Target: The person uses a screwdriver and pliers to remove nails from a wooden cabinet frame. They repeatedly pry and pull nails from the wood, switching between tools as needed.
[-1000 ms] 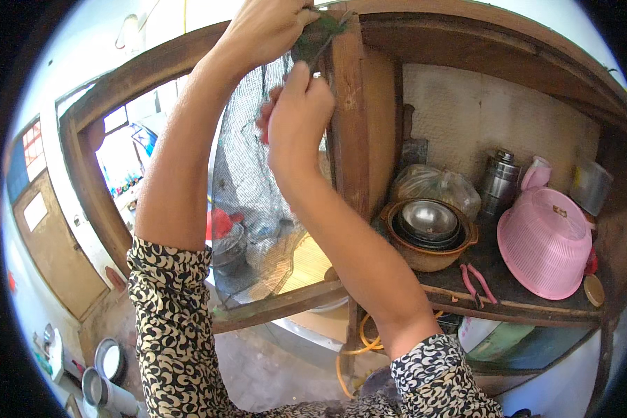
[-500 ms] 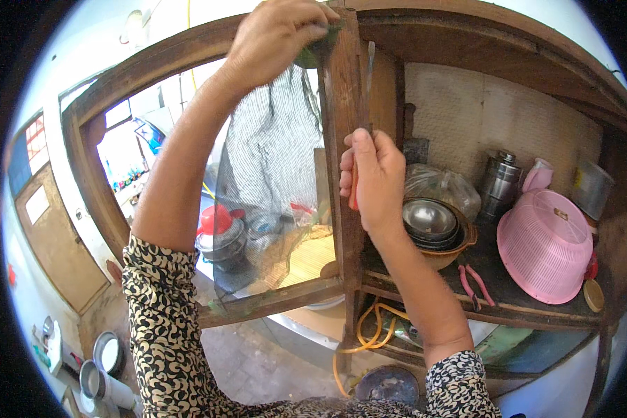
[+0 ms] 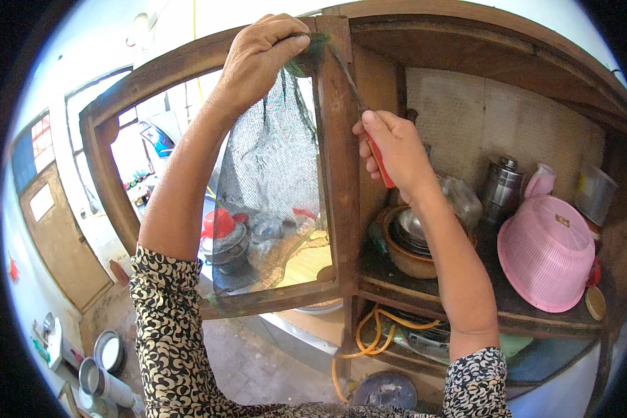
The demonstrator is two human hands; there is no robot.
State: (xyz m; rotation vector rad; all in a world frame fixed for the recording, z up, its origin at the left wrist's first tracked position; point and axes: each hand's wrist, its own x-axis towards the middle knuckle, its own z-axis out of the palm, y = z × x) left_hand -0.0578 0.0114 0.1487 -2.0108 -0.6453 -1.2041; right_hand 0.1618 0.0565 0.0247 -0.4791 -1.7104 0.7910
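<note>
We list one dark-green mesh net (image 3: 272,146), best drawn taut, pinched in the left hand's (image 3: 261,59) closed fingers at the top corner of the brown wooden frame (image 3: 336,139), and one slim red-handled metal screwdriver (image 3: 381,164), best steered gently, wrapped by the right hand's (image 3: 398,148) fingers.

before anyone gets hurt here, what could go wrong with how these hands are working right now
The screwdriver in the right grip points up at the corner of the wooden frame, close to the left grip; a slip might jab that hand. Its tip could also tear the thin mesh pinched there. A sudden jerk might swing the right forearm into the pot behind it, though the gap is hard to judge.
</note>
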